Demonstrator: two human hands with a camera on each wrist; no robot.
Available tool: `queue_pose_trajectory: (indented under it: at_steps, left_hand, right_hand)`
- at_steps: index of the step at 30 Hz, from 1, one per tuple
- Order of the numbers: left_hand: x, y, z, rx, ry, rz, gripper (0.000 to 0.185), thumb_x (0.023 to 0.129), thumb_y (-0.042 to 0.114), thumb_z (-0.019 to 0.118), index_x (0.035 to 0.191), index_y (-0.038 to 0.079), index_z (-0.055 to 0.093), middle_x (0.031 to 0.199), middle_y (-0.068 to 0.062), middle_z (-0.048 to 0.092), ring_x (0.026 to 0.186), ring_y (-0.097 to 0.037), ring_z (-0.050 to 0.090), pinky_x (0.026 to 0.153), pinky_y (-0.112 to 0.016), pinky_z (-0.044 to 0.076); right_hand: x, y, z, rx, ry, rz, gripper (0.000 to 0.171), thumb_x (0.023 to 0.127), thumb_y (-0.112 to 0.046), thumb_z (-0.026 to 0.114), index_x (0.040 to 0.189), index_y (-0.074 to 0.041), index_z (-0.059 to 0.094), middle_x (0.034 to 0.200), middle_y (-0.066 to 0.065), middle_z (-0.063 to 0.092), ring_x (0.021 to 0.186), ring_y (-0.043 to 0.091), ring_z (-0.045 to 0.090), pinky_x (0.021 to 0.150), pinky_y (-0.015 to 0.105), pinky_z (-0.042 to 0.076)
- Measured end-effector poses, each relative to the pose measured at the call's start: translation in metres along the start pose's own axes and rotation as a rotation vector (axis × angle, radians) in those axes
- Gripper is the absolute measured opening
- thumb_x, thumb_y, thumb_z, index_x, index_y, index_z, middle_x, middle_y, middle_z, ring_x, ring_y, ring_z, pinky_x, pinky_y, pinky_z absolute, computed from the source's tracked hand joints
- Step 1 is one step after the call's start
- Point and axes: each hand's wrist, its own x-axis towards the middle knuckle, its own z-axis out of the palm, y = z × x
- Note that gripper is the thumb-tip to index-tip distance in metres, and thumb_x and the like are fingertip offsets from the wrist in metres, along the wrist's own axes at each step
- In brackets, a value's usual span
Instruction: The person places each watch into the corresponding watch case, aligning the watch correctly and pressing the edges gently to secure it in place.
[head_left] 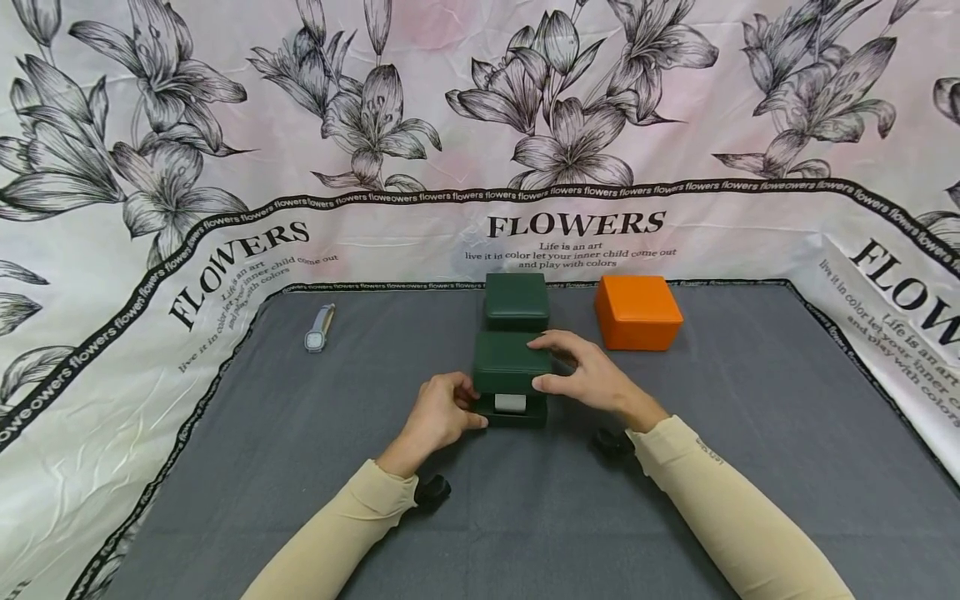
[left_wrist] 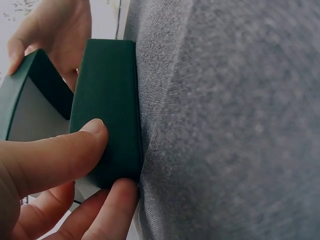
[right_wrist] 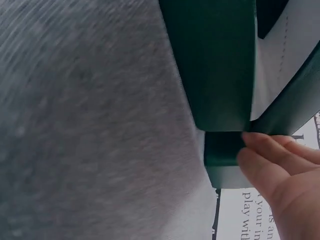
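A dark green box stands on the grey cloth with its lid (head_left: 510,360) partly raised. In the gap a pale cushion (head_left: 510,403) shows above the base (head_left: 517,420). My left hand (head_left: 438,410) grips the base at its left side; in the left wrist view the thumb lies on the front wall (left_wrist: 107,80), fingers at the side. My right hand (head_left: 588,372) holds the lid from the right, thumb near its front corner and a finger on top. The right wrist view shows the right hand's fingers (right_wrist: 270,150) by the box's rear edge; its thumb is hidden there.
Directly behind stands a second green box (head_left: 516,300), closed. An orange box (head_left: 640,312) sits to its right at the back. A wristwatch with a pale strap (head_left: 318,330) lies at the back left. Patterned fabric (head_left: 577,229) rises behind the grey surface.
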Motion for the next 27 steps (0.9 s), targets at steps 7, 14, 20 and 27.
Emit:
queue_pose_trajectory:
  at_steps: [7, 14, 20, 27]
  left_hand:
    - [-0.001, -0.001, 0.000, 0.007, 0.000, 0.007, 0.028, 0.064, 0.006, 0.088, 0.085, 0.007, 0.069, 0.076, -0.003, 0.069, 0.067, -0.008, 0.062, 0.063, -0.027, 0.051]
    - [-0.001, -0.001, 0.000, 0.008, -0.005, 0.007, 0.027, 0.065, 0.007, 0.088, 0.085, 0.008, 0.069, 0.076, -0.002, 0.068, 0.066, -0.008, 0.061, 0.063, -0.028, 0.051]
    - [-0.001, -0.003, -0.001, 0.015, 0.008, -0.006, 0.028, 0.063, 0.008, 0.089, 0.082, 0.010, 0.068, 0.073, 0.001, 0.067, 0.064, -0.008, 0.060, 0.062, -0.029, 0.050]
    - [-0.002, -0.002, 0.000, 0.007, -0.004, -0.008, 0.028, 0.065, 0.008, 0.088, 0.084, 0.010, 0.069, 0.075, 0.000, 0.067, 0.066, -0.008, 0.060, 0.063, -0.029, 0.050]
  right_hand:
    - [0.008, -0.002, -0.004, 0.084, -0.022, 0.063, 0.040, 0.094, -0.033, 0.061, 0.131, -0.021, 0.054, 0.138, 0.003, 0.046, 0.123, 0.029, 0.047, 0.100, 0.052, 0.039]
    - [0.013, -0.004, -0.004, 0.039, 0.029, 0.069, 0.038, 0.096, -0.036, 0.056, 0.130, -0.019, 0.054, 0.138, 0.006, 0.041, 0.104, 0.028, 0.051, 0.089, 0.047, 0.044]
    - [0.019, -0.009, -0.009, -0.051, 0.017, 0.004, 0.036, 0.098, -0.033, 0.055, 0.129, -0.017, 0.053, 0.133, 0.005, 0.050, 0.125, 0.023, 0.045, 0.104, 0.049, 0.035]
    - [0.010, -0.036, -0.013, 0.016, 0.024, -0.011, 0.032, 0.097, -0.019, 0.056, 0.126, -0.004, 0.053, 0.129, 0.013, 0.050, 0.123, 0.031, 0.048, 0.100, 0.049, 0.040]
